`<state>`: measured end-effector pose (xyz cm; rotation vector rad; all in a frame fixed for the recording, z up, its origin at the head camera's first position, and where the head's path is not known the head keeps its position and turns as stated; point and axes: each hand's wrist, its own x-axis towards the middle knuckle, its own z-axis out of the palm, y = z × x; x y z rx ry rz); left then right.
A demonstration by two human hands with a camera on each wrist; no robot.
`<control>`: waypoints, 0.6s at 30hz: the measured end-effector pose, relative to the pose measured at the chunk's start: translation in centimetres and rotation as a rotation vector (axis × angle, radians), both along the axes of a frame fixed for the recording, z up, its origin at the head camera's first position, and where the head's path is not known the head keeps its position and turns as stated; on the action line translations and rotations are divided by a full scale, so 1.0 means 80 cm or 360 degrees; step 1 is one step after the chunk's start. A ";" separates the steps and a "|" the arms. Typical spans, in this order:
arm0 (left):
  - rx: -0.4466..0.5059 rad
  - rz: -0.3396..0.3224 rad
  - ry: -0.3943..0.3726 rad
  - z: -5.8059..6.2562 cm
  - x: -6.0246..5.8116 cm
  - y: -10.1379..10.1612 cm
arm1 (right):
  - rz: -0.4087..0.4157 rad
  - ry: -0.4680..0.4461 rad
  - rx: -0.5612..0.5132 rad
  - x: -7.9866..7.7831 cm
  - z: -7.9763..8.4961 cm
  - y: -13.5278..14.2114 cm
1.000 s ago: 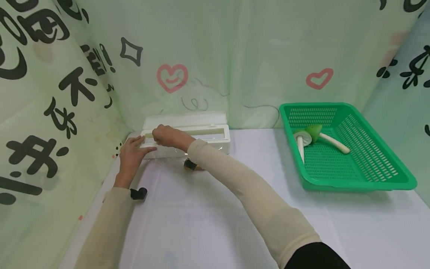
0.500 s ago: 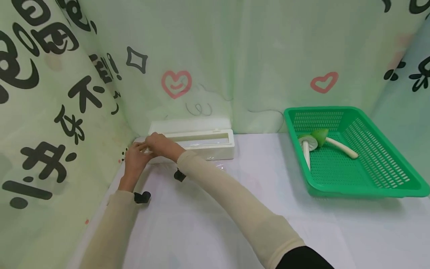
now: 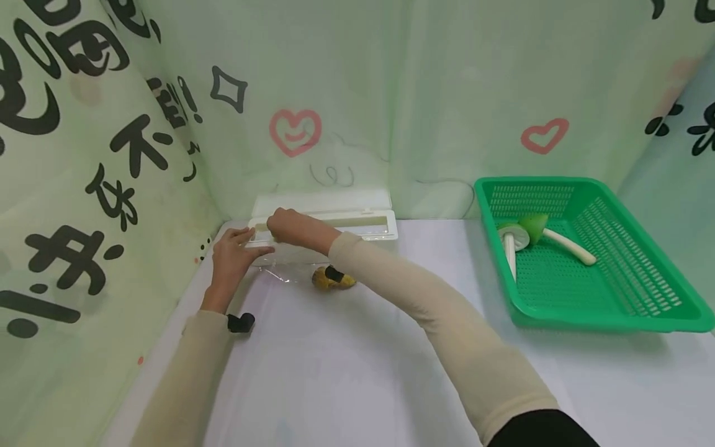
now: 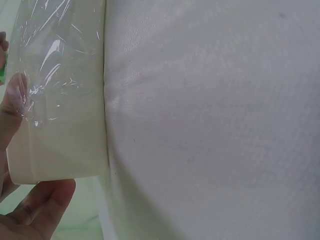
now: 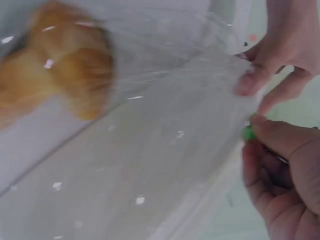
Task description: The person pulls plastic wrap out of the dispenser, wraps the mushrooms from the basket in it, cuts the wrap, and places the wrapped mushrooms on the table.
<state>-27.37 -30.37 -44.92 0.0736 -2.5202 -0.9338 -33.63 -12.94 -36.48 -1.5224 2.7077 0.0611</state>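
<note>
A white cling film dispenser (image 3: 391,231) stands at the back left of the table, its lid (image 3: 335,200) raised behind it. My left hand (image 3: 230,262) grips its left end, thumb on the front face over the clear film (image 4: 55,55) and other fingers at the end. My right hand (image 3: 296,227) is over the top near that end, pinching a small green slider (image 5: 247,133) between thumb and finger. Film hangs from the front down to the table. A knobbly yellow-brown piece like ginger root (image 3: 323,279) lies before the dispenser, seen through film in the right wrist view.
A green plastic basket (image 3: 603,323) at the right holds two toy-like mushrooms with green caps (image 3: 533,227) and white stems. Printed pale green curtains (image 3: 447,112) hang behind and to the left, close to the dispenser. A white cloth (image 3: 357,372) covers the table.
My right hand went left along the dispenser up to my left hand, then came back right a little. The left hand kept its hold. The head view shifted slightly.
</note>
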 end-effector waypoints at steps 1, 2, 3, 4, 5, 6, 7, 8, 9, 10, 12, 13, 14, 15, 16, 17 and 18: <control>0.0010 0.0002 -0.0004 0.000 -0.001 0.000 | -0.0021 -0.0043 -0.0033 -0.002 -0.001 0.001; 0.0019 0.0007 -0.0013 -0.001 -0.001 -0.001 | -0.0032 -0.0084 -0.0065 -0.003 -0.004 0.002; 0.0026 0.0014 -0.0020 -0.002 -0.001 -0.002 | -0.0036 -0.0107 -0.0096 -0.005 -0.006 0.002; 0.0017 0.0022 -0.0020 -0.003 -0.002 -0.002 | -0.0038 -0.0126 -0.0130 -0.006 -0.008 0.003; 0.0020 0.0022 -0.0013 -0.004 -0.002 -0.003 | -0.0040 -0.0140 -0.0173 -0.007 -0.009 0.003; 0.0018 0.0023 -0.0003 -0.005 -0.003 -0.004 | -0.0043 -0.0152 -0.0211 -0.007 -0.010 0.003; 0.0025 0.0021 0.0002 -0.006 -0.004 -0.005 | -0.0039 -0.0144 -0.0237 -0.007 -0.010 0.003; 0.0023 0.0019 0.0005 -0.006 -0.004 -0.005 | -0.0040 -0.0142 -0.0255 -0.008 -0.010 0.002; 0.0021 0.0019 0.0004 -0.006 -0.005 -0.005 | -0.0042 -0.0144 -0.0269 -0.008 -0.010 0.002; 0.0017 0.0024 -0.0007 -0.007 -0.006 -0.006 | -0.0044 -0.0157 -0.0271 -0.009 -0.010 0.001; 0.0009 0.0036 -0.0036 -0.007 -0.006 -0.007 | -0.0047 -0.0181 -0.0268 -0.009 -0.010 0.000; -0.0005 0.0045 -0.0057 -0.007 -0.006 -0.007 | -0.0046 -0.0187 -0.0267 -0.009 -0.010 -0.001; -0.0023 0.0054 -0.0077 -0.007 -0.007 -0.008 | -0.0049 -0.0195 -0.0272 -0.009 -0.010 -0.001; -0.0041 0.0060 -0.0098 -0.007 -0.007 -0.008 | -0.0052 -0.0205 -0.0276 -0.009 -0.010 -0.002; -0.0058 0.0064 -0.0119 -0.006 -0.007 -0.008 | -0.0057 -0.0209 -0.0279 -0.009 -0.009 -0.002; -0.0073 0.0066 -0.0134 -0.006 -0.007 -0.008 | -0.0063 -0.0209 -0.0282 -0.008 -0.009 -0.003; -0.0088 0.0068 -0.0145 -0.005 -0.007 -0.008 | -0.0069 -0.0200 -0.0285 -0.008 -0.009 -0.003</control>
